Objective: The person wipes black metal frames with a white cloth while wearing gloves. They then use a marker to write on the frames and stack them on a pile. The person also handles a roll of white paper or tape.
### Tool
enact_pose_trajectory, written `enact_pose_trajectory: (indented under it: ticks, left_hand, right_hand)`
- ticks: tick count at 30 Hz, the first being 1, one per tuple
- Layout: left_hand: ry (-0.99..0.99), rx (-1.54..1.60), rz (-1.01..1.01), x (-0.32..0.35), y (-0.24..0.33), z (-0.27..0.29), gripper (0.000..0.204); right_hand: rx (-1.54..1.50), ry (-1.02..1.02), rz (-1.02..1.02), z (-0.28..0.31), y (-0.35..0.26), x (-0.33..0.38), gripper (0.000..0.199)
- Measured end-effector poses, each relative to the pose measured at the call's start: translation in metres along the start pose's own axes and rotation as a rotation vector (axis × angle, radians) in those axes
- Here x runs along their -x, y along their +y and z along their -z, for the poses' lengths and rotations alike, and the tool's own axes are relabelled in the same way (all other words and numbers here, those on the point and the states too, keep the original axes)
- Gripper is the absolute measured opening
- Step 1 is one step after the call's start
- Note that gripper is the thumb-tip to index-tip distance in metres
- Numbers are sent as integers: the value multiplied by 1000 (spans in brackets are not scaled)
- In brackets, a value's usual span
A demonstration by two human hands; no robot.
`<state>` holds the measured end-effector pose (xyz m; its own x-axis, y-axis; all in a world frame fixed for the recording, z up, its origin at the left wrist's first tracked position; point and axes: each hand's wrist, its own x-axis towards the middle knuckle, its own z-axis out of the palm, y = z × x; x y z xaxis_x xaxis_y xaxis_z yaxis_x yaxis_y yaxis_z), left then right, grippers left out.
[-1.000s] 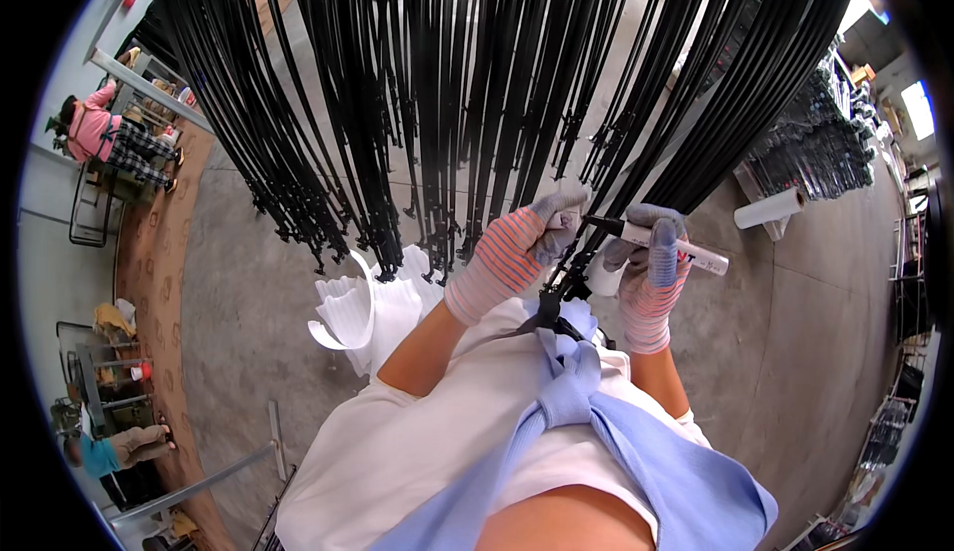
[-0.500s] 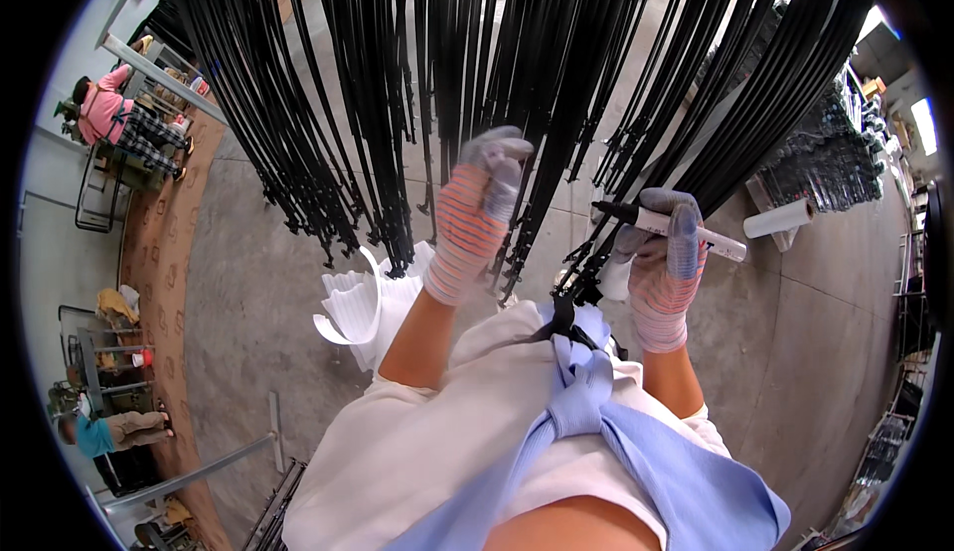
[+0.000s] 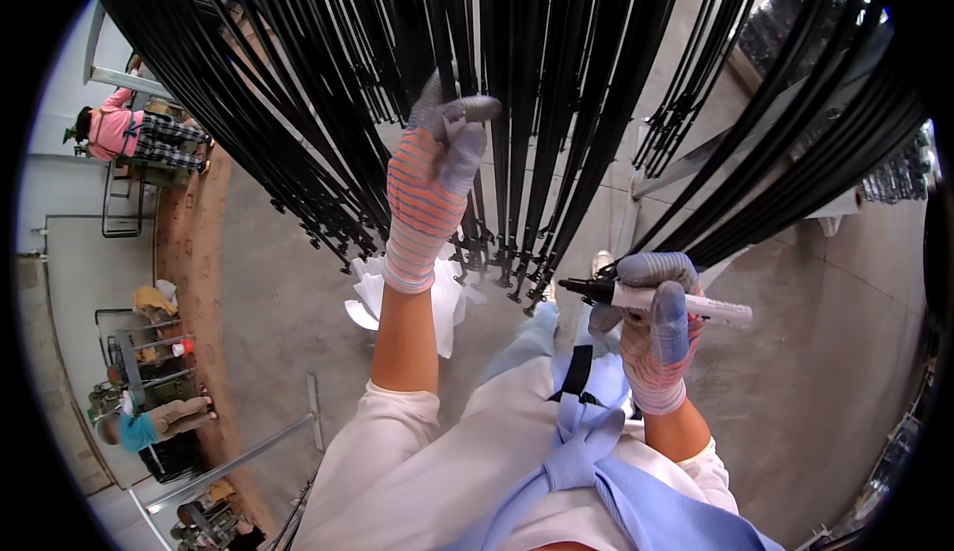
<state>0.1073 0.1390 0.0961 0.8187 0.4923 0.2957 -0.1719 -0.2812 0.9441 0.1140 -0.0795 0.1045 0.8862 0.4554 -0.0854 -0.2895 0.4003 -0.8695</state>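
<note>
Take the curtain of hanging black cables (image 3: 556, 104) as your landmark; it fills the top of the view and its connector ends dangle above the concrete floor (image 3: 278, 283).

Far to the left of the cables, a person in a pink top (image 3: 109, 132) bends over a metal rack, and lower down another person in a teal top (image 3: 149, 424) crouches by more racks.

Your left hand (image 3: 432, 178), in a striped knit glove, is raised into the cables near their middle, fingers pinched together on one strand well above its lower end. Just below that hand, under the cable ends, a crumpled white sheet (image 3: 422, 298) lies on the floor.

Your right hand (image 3: 656, 337), gloved the same way, sits below the right part of the cables, closed around a white marker pen (image 3: 656, 298) with its black tip pointing left toward the nearest cable ends but not touching them.

As for progress: one strand is singled out and the pen is uncapped and ready, so the picking seems done and the marking not yet. No marks show on any cable, so you cannot tell how many are finished.
</note>
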Motion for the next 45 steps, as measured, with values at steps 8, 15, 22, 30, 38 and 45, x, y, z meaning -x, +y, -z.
enact_pose_trajectory:
  ticks: [8,15,22,30,38,45]
  left_hand:
    - [81,282,57,-9,-18,-3,23]
    - [-64,642,64,-10,-31,11,34]
    - [-171,865,36,-12,-31,12,40]
    - [-171,914,24,-4,-14,13,35]
    - [-77,931,23,7,-24,26,37]
    - [-67,893,46,3,-13,16,35]
  right_hand:
    - [-147,-68,-128,10,13,-16,35]
    - [-191,-183,-130,-3,14,-38,32]
    - [-21,-266,364,-33,33,-76,38]
    - [83,-299,690,-47,42,-104,38]
    - [-34,-278,590,-57,32,-97,33]
    - [186,-263,634,-55,32,-102,31]
